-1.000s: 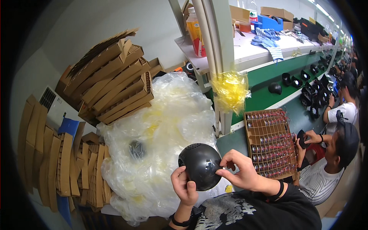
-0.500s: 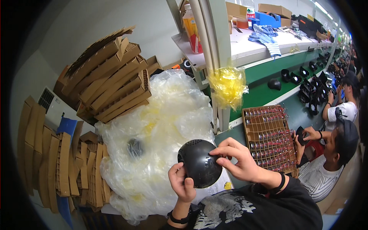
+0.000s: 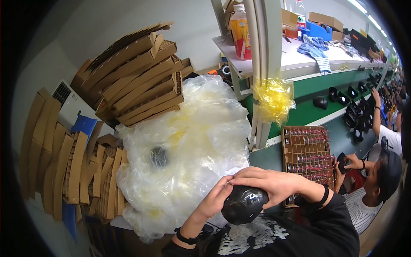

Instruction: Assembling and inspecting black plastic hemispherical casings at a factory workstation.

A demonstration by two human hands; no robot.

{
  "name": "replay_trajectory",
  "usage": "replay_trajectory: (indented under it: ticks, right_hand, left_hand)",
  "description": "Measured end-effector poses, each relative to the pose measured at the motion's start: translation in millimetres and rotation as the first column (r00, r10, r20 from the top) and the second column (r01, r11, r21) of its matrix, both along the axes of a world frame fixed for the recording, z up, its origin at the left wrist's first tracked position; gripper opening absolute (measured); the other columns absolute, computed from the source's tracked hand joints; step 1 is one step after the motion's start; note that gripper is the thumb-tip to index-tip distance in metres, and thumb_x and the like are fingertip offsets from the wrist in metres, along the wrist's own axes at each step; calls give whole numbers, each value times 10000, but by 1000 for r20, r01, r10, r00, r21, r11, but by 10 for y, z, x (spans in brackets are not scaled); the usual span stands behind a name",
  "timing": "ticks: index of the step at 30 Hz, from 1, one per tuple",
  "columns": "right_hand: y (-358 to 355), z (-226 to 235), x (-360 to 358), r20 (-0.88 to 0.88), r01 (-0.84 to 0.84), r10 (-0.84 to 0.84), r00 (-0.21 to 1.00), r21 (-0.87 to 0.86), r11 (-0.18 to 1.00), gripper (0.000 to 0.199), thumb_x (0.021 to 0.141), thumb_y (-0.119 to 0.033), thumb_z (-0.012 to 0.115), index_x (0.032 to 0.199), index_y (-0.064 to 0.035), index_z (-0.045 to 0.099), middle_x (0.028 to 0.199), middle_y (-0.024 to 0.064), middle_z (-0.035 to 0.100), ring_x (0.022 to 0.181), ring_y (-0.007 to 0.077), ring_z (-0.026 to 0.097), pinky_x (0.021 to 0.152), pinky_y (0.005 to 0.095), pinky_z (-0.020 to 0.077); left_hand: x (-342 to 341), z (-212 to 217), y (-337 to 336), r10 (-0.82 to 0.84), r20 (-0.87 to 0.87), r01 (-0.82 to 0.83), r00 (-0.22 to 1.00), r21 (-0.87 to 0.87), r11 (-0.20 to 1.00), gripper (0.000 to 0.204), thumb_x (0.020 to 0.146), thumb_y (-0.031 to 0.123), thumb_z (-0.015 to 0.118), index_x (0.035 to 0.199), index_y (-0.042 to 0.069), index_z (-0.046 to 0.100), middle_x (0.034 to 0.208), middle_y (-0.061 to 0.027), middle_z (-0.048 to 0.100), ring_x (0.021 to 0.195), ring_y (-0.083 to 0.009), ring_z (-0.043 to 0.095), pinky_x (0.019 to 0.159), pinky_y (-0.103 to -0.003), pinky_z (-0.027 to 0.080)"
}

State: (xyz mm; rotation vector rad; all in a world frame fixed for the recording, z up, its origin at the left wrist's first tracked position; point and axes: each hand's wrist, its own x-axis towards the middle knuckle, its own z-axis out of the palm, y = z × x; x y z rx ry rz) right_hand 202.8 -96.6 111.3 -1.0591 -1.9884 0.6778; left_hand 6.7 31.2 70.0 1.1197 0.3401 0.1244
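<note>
1. Head view, main thing first: a black ball (image 3: 243, 207) is held low in the middle, right in front of the dark shirt (image 3: 299, 237).
2. Left hand (image 3: 214, 200): pretty much closed up around the ball's upper left side, fingers kept together.
3. Right hand (image 3: 270, 183): fingers are laid nearly straight over the top, thumb bent down the right side, so the ball's gripped there too. Whether the fingertips touch each other can't be told.
4. Off to the left, a heap of clear plastic bags (image 3: 192, 145) is piled up, with stacked cardboard trays (image 3: 143, 88) beyond.
5. On the right, a divided tray (image 3: 305, 150) is set near a co-worker's hand (image 3: 353, 162).
</note>
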Motion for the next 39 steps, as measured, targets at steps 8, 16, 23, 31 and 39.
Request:
replay_trajectory:
  ticks: [8, 16, 23, 31, 39]
  right_hand:
    - [-48, -136, -119, -54, 27, -33, 998, -107, 994, 891, 545, -114, 735, 1343, -21, 350, 1261, 211, 428, 1172, 390, 432, 1010, 431, 368]
    - [-149, -163, -203, -103, 40, -50, 993, -100, 994, 860, 577, -195, 784, 1311, -27, 367, 1261, 214, 419, 1185, 396, 429, 1004, 425, 371]
    - [-209, 96, -336, 240, 190, -268, 933, 305, 933, 271, 734, -120, 663, 973, 2, 633, 993, 99, 606, 866, 201, 610, 665, 289, 529]
    - [-185, -98, -479, 471, 111, -338, 815, 446, 888, 261, 664, -113, 596, 873, 42, 623, 842, 84, 595, 769, 186, 596, 616, 267, 521]
    - [-149, -277, -575, 619, 110, -382, 686, 431, 896, 194, 658, -134, 596, 781, 15, 581, 724, 50, 517, 670, 160, 546, 553, 254, 477]
  left_hand:
    - [-82, -87, -9, -44, -74, 42, 996, -28, 999, 370, 1022, 239, 347, 1290, -6, 420, 1244, -87, 484, 1164, -130, 439, 999, -268, 346]
    - [-163, -92, -15, -95, -131, 108, 987, 100, 989, 361, 1019, 231, 361, 1302, 8, 376, 1184, -99, 524, 1115, -130, 477, 965, -266, 376]
    - [-166, -11, -15, -43, -166, 100, 985, 351, 931, 339, 999, 171, 421, 1298, 45, 325, 908, -66, 600, 787, -81, 526, 696, -214, 435]
    - [-182, -45, -8, -40, -244, 120, 969, 324, 938, 343, 1001, 162, 407, 1323, 71, 332, 790, -7, 510, 700, -37, 417, 608, -188, 374]
    - [-157, -201, 12, -54, -302, 182, 952, 411, 893, 376, 993, 198, 438, 1284, 10, 292, 727, -6, 506, 662, -62, 419, 616, -220, 383]
